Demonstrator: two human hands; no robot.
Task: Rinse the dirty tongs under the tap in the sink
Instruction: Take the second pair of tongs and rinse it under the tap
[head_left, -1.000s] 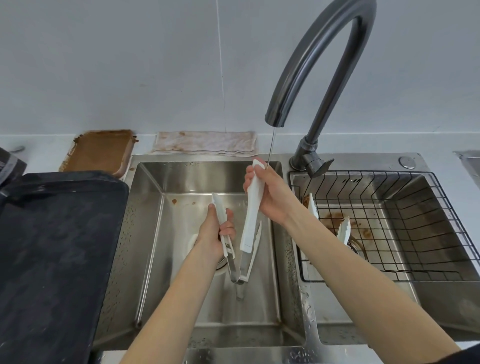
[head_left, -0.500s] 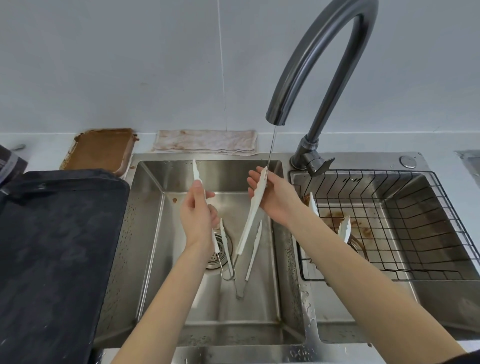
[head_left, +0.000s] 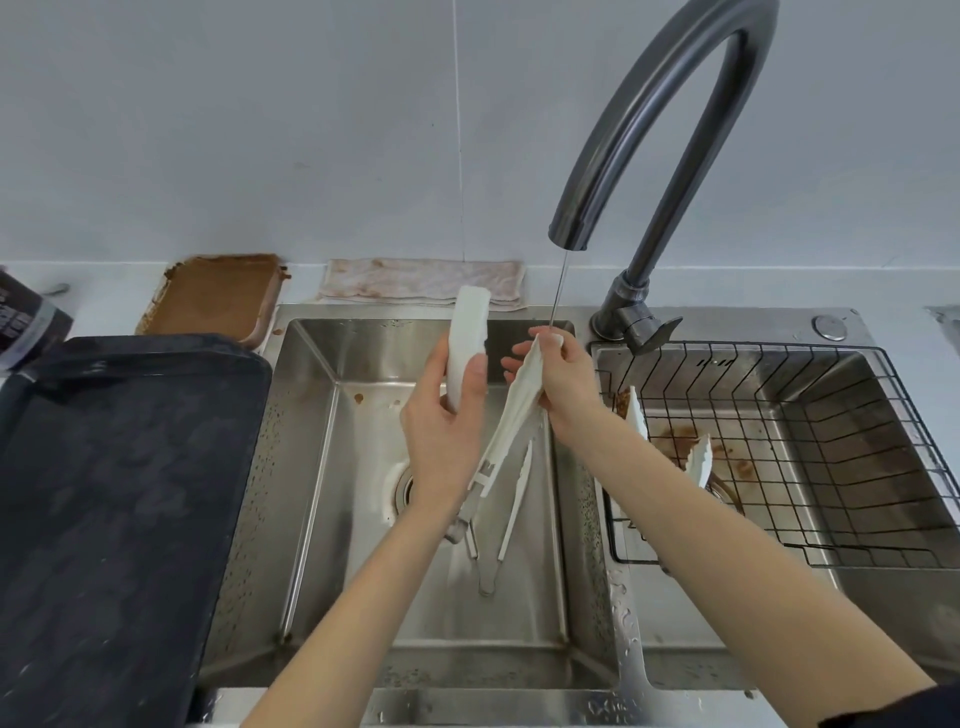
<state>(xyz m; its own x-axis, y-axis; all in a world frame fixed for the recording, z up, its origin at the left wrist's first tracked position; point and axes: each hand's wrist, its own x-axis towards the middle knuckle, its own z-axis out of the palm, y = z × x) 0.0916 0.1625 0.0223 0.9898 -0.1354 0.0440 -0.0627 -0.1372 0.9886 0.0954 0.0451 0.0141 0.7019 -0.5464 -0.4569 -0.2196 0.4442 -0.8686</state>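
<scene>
1. Head view: looking down on a steel double sink (head_left: 311, 467) set in a pale table (head_left: 104, 301).
2. Left hand (head_left: 441, 431) over the left basin, fingers (head_left: 475, 376) curled round the wide white arm of the tongs (head_left: 511, 415), that arm standing upright above the knuckles.
3. Right hand (head_left: 563, 384) just right of the left, fingers pinching the tip of the other, serrated arm of the tongs.
4. Tongs spread in a V between the two hands, hinge end low and toward the camera, partly hidden behind the left wrist.
5. Thin stream of water (head_left: 558, 291) falling from the dark tap (head_left: 649, 156), landing right at the right fingers, on the pinched tip.
6. Second pair of tongs (head_left: 514, 499) lying on the basin floor below both hands, beside the drain (head_left: 402, 488).
7. Right of the right fingers: black wire rack (head_left: 779, 395) in the right basin, more white tongs (head_left: 696, 457) leaning inside, brown smears on the steel beneath.
8. Beyond the fingers, against the wall: stained cloth (head_left: 421, 283) and a brown-coated tray (head_left: 218, 296).
9. Far left of the left fingers: dark baking tray (head_left: 114, 493) on the table, touching the sink's edge.
</scene>
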